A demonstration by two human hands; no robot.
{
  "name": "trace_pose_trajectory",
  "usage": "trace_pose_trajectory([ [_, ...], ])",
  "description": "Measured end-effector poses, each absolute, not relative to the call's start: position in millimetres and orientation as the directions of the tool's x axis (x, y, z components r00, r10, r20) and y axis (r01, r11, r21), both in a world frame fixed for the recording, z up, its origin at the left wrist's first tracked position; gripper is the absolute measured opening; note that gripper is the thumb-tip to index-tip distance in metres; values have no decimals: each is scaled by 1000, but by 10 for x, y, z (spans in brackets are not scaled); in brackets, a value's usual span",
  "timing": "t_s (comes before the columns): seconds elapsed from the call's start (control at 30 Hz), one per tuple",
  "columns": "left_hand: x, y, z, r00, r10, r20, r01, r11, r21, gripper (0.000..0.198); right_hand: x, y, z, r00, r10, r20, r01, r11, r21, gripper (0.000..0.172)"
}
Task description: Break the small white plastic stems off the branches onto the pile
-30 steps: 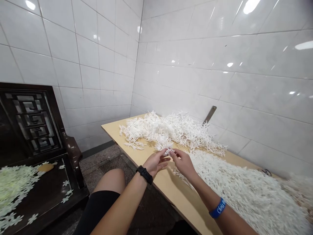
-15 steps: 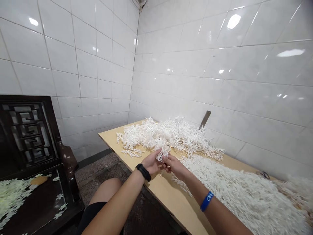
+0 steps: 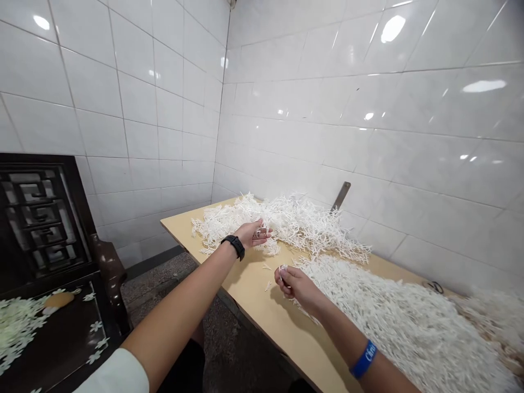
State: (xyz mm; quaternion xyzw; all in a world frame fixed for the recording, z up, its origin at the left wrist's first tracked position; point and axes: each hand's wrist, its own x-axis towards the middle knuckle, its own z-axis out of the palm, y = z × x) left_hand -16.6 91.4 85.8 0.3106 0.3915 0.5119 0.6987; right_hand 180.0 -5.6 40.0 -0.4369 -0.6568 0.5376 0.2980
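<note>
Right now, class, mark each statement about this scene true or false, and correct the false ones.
1. The left hand wears a black watch. True.
2. The right hand wears a red band. False: its wristband is blue.
3. The left hand is at the far white heap. True.
4. A dark wooden bench stands right of the table. False: the dark wooden bench stands left of the table.
5. The wall behind is covered in white tiles. True.

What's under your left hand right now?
White branched sprigs lie under the left hand; the wooden table beneath them is covered, so it cannot be seen there.
</note>
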Motion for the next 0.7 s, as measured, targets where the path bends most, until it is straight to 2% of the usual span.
trace_pose_trajectory([
  [0.1,-99,778,811,234,943,-237,-482,324,814,22,1974,-12,506,-421,901,-108,357,55,-932,47],
  [0.2,-65,699,738,269,934,-234,-509,344,789,20,2155,-7,590,-345,930,-127,524,78,-848,45],
  [0.3,-33,664,653,297,929,-222,-532,353,769,20,2322,-1,707,-199,979,-40,675,108,-729,54],
  [0.37,3,650,603,310,928,-208,-541,352,763,22,2366,26,799,-133,990,50,728,132,-673,53],
  [0.5,83,636,547,323,931,-171,-549,332,767,22,2196,167,920,-173,979,106,718,198,-667,29],
  [0.7,150,622,518,322,938,-130,-538,294,790,18,1733,566,832,-311,950,38,583,223,-782,30],
])
